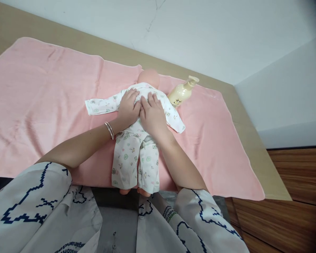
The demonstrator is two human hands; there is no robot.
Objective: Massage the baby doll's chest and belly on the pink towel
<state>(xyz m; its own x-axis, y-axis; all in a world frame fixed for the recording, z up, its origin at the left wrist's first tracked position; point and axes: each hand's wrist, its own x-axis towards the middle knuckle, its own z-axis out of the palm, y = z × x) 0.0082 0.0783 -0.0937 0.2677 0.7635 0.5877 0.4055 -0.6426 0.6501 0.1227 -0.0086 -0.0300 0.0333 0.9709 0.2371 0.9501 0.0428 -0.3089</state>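
A baby doll (136, 154) in a white printed sleepsuit lies lengthwise on a pink towel (42, 105), head away from me and feet at the near edge. My left hand (127, 107) rests flat on the left side of its torso, fingers stretched out, with a bracelet at the wrist. My right hand (153, 114) lies flat beside it on the right side of the torso, fingers extended. Both palms press on the doll's clothing and the two hands touch each other at the middle. Nothing is held in either hand.
A cream pump bottle (181, 93) lies on the towel just right of the doll's head. The towel covers a beige tabletop (255, 147) against a white wall. A wooden floor shows at the right. My patterned white sleeves fill the bottom.
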